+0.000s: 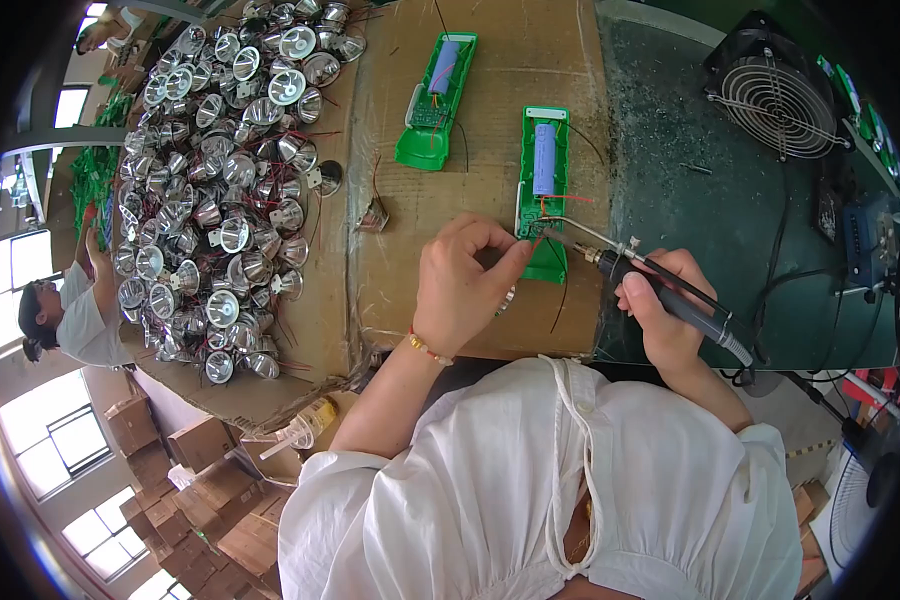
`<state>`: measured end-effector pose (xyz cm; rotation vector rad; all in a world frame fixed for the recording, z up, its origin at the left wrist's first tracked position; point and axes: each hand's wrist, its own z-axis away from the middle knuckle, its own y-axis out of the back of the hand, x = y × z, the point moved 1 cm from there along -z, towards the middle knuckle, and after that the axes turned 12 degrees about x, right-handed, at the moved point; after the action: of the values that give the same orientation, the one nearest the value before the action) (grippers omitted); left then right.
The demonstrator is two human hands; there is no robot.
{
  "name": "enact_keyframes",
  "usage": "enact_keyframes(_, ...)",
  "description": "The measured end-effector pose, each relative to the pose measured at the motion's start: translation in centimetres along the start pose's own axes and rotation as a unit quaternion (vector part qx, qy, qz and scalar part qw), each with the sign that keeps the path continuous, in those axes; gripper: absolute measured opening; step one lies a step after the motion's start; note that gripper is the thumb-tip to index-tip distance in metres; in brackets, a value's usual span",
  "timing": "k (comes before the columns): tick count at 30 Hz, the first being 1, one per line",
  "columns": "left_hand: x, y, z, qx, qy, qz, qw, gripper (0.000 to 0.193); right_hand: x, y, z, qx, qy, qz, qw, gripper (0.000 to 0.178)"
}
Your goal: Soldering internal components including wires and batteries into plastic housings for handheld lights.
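Observation:
My right hand (668, 308) grips a black soldering iron (660, 290) with a thin metal feed tube along it. Its tip end meets the small circuit board (537, 222) in a green plastic housing (547, 266). A purple battery cell (544, 160) lies in that housing, above the board. Beside the board, the thumb and forefinger of my left hand (462, 275) are pinched on what looks like a thin red wire. Under this hand a bit of a shiny silver reflector (508, 299) shows; the hand hides most of it.
Many silver lamp reflectors (220, 210) with wires pile up at the left. Another green housing with a battery (444, 68) lies farther off; a single small part (373, 217) is on the cardboard (400, 290). A fan (778, 105) stands far right. A person (70, 310) works at left.

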<state>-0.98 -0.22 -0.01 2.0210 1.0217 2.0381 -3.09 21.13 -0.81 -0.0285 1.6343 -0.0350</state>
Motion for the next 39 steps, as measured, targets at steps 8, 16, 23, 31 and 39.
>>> enact_keyframes(8, -0.4, 0.3, 0.2, 0.003, 0.007, 0.005, 1.000, 0.013, -0.3, -0.6, 0.2, 0.018, -0.113, -0.030, 0.993, 0.016)
enact_keyframes(16, -0.4, 0.3, -0.2, -0.005, 0.015, 0.016, 1.000, 0.013, -0.4, 0.1, 0.2, 0.023, -0.047, -0.050, 0.997, 0.016)
enact_keyframes(23, 1.3, 0.6, -0.4, -0.050, 0.116, 0.005, 0.992, 0.012, -0.4, 0.9, 0.0, 0.033, -0.028, -0.024, 0.999, 0.016)
enact_keyframes(31, 1.0, -0.3, -1.4, -0.076, -0.004, -0.108, 0.991, 0.019, 0.4, 5.8, -2.6, 0.118, 0.087, 0.010, 0.989, 0.017)
enact_keyframes(39, 6.5, -8.3, -16.5, -0.158, -0.245, -0.347, 0.891, 0.018, 1.2, 6.8, -3.4, 0.114, 0.000, 0.070, 0.991, 0.013)
